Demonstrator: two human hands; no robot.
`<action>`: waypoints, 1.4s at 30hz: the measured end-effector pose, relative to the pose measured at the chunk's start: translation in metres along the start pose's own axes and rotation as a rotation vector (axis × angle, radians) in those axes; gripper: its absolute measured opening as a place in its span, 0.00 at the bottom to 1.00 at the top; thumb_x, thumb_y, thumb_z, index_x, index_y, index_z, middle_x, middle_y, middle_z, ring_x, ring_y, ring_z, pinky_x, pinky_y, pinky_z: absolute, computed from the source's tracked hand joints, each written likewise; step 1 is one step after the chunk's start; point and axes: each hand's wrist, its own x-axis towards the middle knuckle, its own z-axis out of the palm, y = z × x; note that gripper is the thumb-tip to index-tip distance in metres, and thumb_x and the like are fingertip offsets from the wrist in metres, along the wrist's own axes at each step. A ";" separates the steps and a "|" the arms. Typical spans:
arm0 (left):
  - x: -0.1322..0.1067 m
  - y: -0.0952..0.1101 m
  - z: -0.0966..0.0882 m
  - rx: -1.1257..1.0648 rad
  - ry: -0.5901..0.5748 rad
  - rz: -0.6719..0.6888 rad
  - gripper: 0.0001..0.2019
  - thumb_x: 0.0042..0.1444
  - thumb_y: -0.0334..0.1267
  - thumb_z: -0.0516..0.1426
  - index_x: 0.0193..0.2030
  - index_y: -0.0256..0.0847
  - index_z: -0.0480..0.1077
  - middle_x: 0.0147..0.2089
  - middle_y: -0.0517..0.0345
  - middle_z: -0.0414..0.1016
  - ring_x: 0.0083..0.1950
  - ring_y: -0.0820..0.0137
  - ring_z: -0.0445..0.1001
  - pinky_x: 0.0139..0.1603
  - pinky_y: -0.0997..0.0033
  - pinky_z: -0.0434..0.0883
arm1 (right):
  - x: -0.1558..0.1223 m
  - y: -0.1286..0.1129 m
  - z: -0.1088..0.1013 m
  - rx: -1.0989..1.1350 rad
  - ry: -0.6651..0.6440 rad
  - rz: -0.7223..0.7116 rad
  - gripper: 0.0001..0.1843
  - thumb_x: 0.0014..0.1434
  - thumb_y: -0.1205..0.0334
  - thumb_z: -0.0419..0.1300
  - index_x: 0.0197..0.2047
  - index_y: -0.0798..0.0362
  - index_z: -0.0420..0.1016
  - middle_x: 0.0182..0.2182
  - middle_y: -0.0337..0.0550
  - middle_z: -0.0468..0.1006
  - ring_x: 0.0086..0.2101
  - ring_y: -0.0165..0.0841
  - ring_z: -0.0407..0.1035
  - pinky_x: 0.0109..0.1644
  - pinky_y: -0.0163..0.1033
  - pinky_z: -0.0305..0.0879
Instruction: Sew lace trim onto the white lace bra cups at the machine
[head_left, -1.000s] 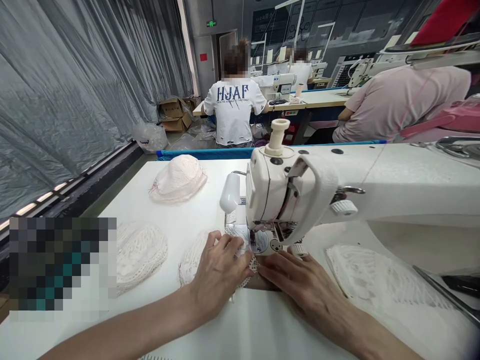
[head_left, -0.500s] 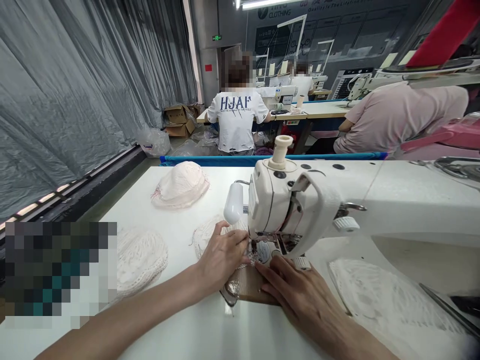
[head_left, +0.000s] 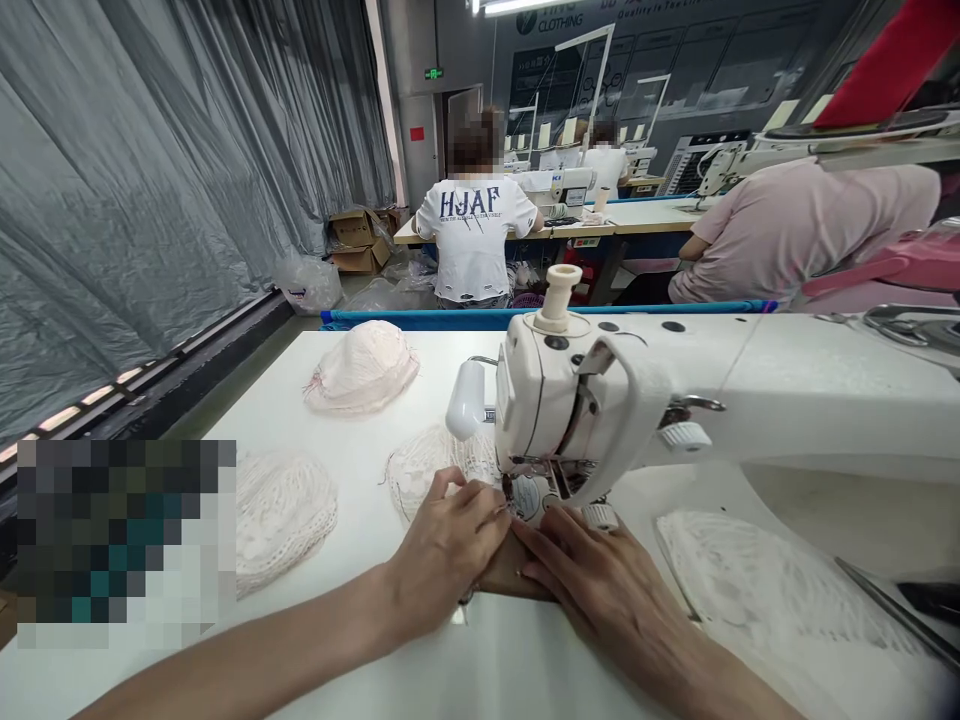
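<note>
A white lace cup-shaped piece (head_left: pixel 420 468) lies on the table behind the needle area of a white sewing machine (head_left: pixel 551 400), and its near edge runs under my fingers. My left hand (head_left: pixel 454 535) is closed, with bent fingers pinching that edge just left of the presser foot. To the right of the foot, my right hand (head_left: pixel 600 575) lies low over a brown plate (head_left: pixel 510 570). Its index finger stretches left towards my left fingertips, and the thumb is apart from it. The stitching point is mostly hidden by the hands and machine head.
Another lace piece (head_left: pixel 289 515) and a pale pink cup (head_left: pixel 361 365) lie on the left. At right are white lace pieces (head_left: pixel 772 590) and scissors (head_left: pixel 892 605). A blue bar (head_left: pixel 420 320) edges the table's back. Several people sit at machines beyond.
My left hand has come down and closer to me, uncovering more of the lace piece behind it and hiding the clear part by the plate. My right hand has hardly moved.
</note>
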 end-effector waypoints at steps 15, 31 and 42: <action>-0.003 0.008 0.002 0.022 0.051 0.015 0.09 0.61 0.25 0.49 0.42 0.36 0.68 0.38 0.57 0.74 0.38 0.73 0.71 0.46 0.62 0.58 | -0.003 -0.006 -0.004 0.064 -0.008 0.005 0.16 0.65 0.70 0.43 0.39 0.52 0.71 0.27 0.40 0.72 0.25 0.31 0.63 0.34 0.39 0.50; -0.002 0.000 0.004 0.042 0.092 0.031 0.10 0.62 0.25 0.47 0.42 0.36 0.68 0.40 0.58 0.75 0.40 0.73 0.71 0.51 0.61 0.56 | -0.002 -0.002 0.001 0.022 -0.013 0.017 0.16 0.67 0.65 0.42 0.40 0.53 0.70 0.25 0.40 0.72 0.25 0.33 0.65 0.35 0.40 0.49; 0.000 -0.017 0.011 0.066 0.108 0.023 0.12 0.65 0.27 0.43 0.48 0.38 0.65 0.47 0.56 0.74 0.45 0.75 0.72 0.58 0.60 0.50 | -0.003 0.004 0.008 -0.076 -0.007 0.033 0.17 0.68 0.63 0.42 0.47 0.54 0.70 0.25 0.42 0.74 0.23 0.34 0.66 0.34 0.40 0.49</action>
